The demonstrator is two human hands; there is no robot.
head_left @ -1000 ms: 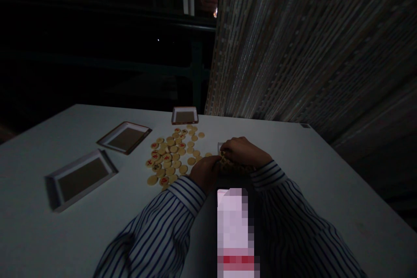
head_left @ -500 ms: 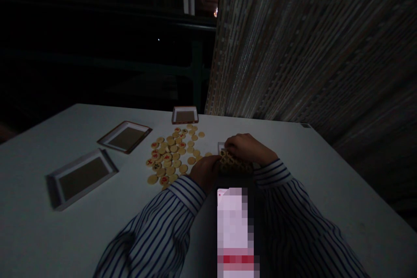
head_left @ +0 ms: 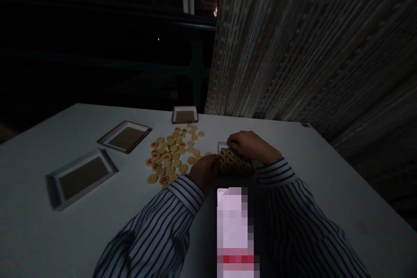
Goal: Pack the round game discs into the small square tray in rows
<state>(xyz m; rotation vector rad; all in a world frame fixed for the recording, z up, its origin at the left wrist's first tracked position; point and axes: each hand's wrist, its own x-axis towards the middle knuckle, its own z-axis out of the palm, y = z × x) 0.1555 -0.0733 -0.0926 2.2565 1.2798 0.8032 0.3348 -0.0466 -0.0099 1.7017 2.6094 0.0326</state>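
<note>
In front of me lies a small white-edged box (head_left: 223, 144) with round Chinese chess pieces (head_left: 230, 161) set in rows, dark characters facing up. My left hand (head_left: 206, 171) is closed at the box's left side, its fingertips by the nearest pieces; it appears to grip the wall. My right hand (head_left: 252, 147) reaches over the box from the right, fingers curled down into it. What those fingers hold, if anything, is hidden. Left of the box is a loose heap of Chinese chess pieces (head_left: 176, 156), some showing red or dark characters, others blank side up.
A white tray (head_left: 107, 166) and a brown-edged lid (head_left: 125, 137) lie on the left of the white table (head_left: 325, 173). Another small box part (head_left: 185, 115) is at the back edge. A lit phone (head_left: 233, 226) is below my hands. A string curtain (head_left: 276, 43) hangs behind.
My right hand has shifted slightly up and to the right, showing more of the pieces in the box. My left hand has stayed almost still.
</note>
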